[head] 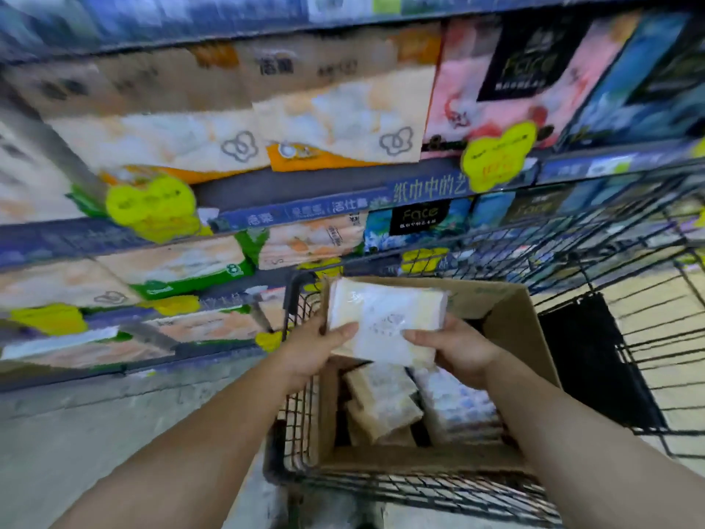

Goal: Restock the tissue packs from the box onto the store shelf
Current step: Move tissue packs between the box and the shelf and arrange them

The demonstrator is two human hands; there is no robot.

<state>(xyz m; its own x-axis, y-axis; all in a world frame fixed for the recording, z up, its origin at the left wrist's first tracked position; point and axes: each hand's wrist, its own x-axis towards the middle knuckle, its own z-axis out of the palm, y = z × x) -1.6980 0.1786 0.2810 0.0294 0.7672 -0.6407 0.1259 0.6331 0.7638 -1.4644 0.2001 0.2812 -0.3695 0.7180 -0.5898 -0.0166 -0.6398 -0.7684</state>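
The shelf (pixel 305 219) runs across from nine to two o'clock. At six o'clock, a box (pixel 534 337) in a cart (pixel 381 486) holds more packs (pixel 385 406). Above it, the left hand (pixel 316 347) and right hand (pixel 457 349) grasp a tissue pack (pixel 385 318) by its short ends. It looks light, soft and slippery, its long axis running nine to three.

Cardboard box (pixel 511 315) in wire cart (pixel 381 486), packs (pixel 385 406) inside.

The box (pixel 507 322) sits in the cart (pixel 293 433) at lower centre; shelves (pixel 305 215) fill the upper left.
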